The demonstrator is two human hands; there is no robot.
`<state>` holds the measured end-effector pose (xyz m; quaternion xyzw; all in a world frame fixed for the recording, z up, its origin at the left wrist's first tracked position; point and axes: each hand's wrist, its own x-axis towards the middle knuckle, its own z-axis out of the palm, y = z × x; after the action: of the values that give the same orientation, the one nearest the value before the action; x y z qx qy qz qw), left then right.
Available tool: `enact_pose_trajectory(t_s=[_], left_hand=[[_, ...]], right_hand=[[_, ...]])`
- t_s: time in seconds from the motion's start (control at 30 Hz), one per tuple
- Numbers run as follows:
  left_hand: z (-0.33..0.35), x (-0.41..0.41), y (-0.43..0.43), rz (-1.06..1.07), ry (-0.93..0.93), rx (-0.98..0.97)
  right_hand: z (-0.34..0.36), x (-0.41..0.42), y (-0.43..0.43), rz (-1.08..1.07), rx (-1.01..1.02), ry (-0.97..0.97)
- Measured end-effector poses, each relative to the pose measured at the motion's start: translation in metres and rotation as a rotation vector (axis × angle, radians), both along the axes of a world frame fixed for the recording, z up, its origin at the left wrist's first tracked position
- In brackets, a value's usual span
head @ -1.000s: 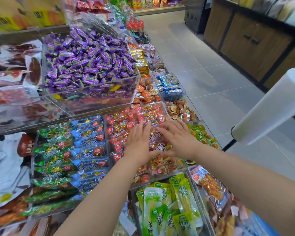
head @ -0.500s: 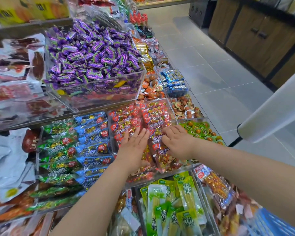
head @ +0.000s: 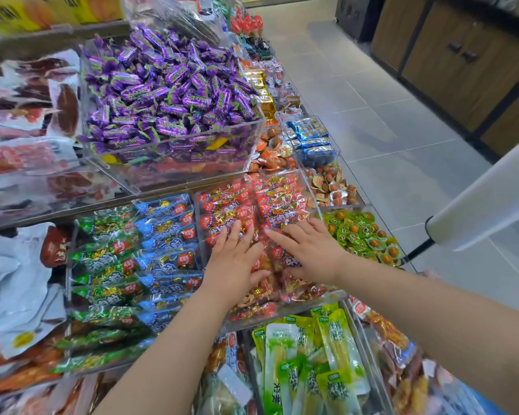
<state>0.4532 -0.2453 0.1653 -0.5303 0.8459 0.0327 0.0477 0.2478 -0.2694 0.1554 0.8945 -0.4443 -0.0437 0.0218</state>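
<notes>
Clearly the work in hand is tidying the red snack packets (head: 237,202), which lie in rows in the clear bin (head: 285,311) at the middle of the display, between the blue packets (head: 165,226) and the green egg snacks (head: 360,235). The left hand (head: 232,260) lies flat on the near rows, its fingers straight and slightly fanned, holding nothing. The right hand (head: 310,254) lies just beside it, fingers likewise stretched out and angled toward the left, pressing on the packets. Whether the right thumb hooks under a packet is hard to tell, since the palm covers it. To do this well, I judge, the palms should press lightly and sweep the packets level so the foil does not crumple. Then the packet edges can be nudged against the bin's walls, so the rows line up and none slide over among the blue packets.
</notes>
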Motion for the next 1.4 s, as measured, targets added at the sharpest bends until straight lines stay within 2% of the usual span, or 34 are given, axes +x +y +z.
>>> enact_pose_trajectory(t_s=[0.17,0.27,0.37,0.47,0.6,0.77,0.93,1.07,1.3,1.4], left_hand=[[-0.001,0.005,-0.005,-0.042,-0.023,0.078],[0.0,0.008,-0.01,0.071,-0.006,0.025],[0.0,0.006,-0.019,0.178,-0.073,0.022],[-0.002,0.004,-0.022,0.144,-0.114,0.088],[-0.005,0.008,-0.009,0.075,-0.118,0.136],[-0.004,0.007,0.004,0.063,-0.151,0.112],[0.012,0.0,-0.034,0.234,0.09,0.048],[0.012,-0.006,-0.066,0.308,0.044,0.077],[-0.001,-0.007,-0.067,0.311,0.015,0.104],[0.012,-0.007,-0.068,0.318,0.041,0.15]], right_hand=[[-0.005,0.004,-0.015,-0.059,0.051,0.033],[-0.004,0.001,-0.011,-0.057,0.074,0.04],[0.003,0.005,-0.015,-0.135,0.024,-0.085],[0.008,0.017,-0.021,-0.219,0.0,-0.085],[0.002,0.011,-0.011,-0.188,0.088,-0.1],[0.005,0.002,-0.01,-0.137,0.088,-0.06],[0.019,0.012,-0.044,-0.183,0.033,-0.225],[0.024,0.024,-0.083,-0.333,0.088,-0.175],[0.012,0.024,-0.078,-0.385,0.048,-0.175],[0.026,0.022,-0.083,-0.382,0.157,-0.195]])
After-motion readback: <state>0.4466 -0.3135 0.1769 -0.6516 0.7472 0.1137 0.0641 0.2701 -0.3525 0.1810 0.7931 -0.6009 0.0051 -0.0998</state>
